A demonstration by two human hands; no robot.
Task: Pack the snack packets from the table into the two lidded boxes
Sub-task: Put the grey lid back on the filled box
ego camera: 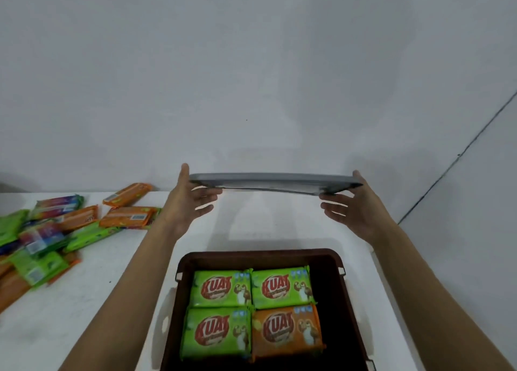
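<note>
A dark brown box stands open at the near middle of the white table. Inside lie three green snack packets and one orange packet, in two rows. Above and beyond the box I hold a flat grey lid level in the air, seen almost edge-on. My left hand grips its left end and my right hand grips its right end, thumbs on top and fingers underneath.
A loose pile of green, orange and multicoloured snack packets lies at the left of the table. A plain grey wall rises behind. The table's right edge runs close to the box.
</note>
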